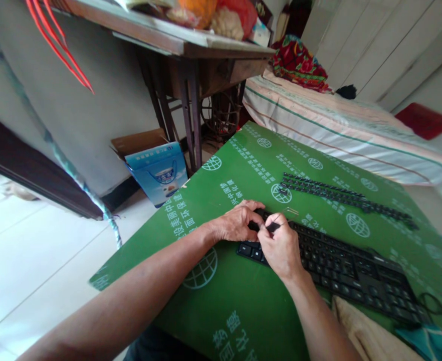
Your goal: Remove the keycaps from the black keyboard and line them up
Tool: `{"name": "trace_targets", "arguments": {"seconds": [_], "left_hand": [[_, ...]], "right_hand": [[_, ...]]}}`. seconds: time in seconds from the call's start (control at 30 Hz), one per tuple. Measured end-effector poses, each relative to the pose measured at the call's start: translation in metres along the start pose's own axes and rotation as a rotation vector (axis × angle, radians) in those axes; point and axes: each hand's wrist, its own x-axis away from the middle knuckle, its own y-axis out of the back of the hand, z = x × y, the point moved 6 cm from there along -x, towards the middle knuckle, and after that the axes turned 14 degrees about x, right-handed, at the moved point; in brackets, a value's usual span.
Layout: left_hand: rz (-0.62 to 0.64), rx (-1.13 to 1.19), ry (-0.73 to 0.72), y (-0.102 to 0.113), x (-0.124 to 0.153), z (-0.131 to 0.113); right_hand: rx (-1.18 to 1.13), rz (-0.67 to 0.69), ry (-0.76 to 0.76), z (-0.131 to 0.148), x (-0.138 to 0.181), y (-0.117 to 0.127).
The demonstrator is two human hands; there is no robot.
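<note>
At the black keyboard's left end, the left hand grips the corner with curled fingers while the right hand pinches a small black piece above it.

hidden: black flat plastic keyboard, left end under left hand and right hand | small dark piece pinched in right fingertips: too small to identify | thin pale sliver beyond them: unclear | green printed board: near edge cut off at bottom
</note>
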Motion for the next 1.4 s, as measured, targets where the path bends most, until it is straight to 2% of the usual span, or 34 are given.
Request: {"name": "trace_targets", "arguments": {"seconds": [0.17, 0.4, 0.57, 0.93, 1.23, 1.4], "left_hand": [[-0.005, -0.031, -0.024, -0.001, 0.001, 0.001], [0.019, -0.109, -0.049, -0.001, 0.001, -0.002], [0.029, -0.103, -0.084, -0.002, 0.001, -0.006], [-0.024, -0.088, -0.1, 0.001, 0.0, -0.008], [-0.032, 0.004, -0.195, 0.004, -0.002, -0.017], [-0.085, 0.003, -0.172, 0.007, -0.001, -0.017]], "right_hand": [[-0.089, -0.095, -0.021, -0.002, 0.002, 0.001], [-0.152, -0.124, -0.026, -0.005, 0.004, -0.004], [-0.308, -0.154, -0.065, -0.01, 0.002, -0.002], [-0.538, -0.069, -0.086, -0.014, 0.001, -0.009], [-0.639, -0.041, -0.088, -0.015, 0.001, -0.007], [-0.724, -0.036, -0.105, -0.015, 0.001, -0.006]]}}
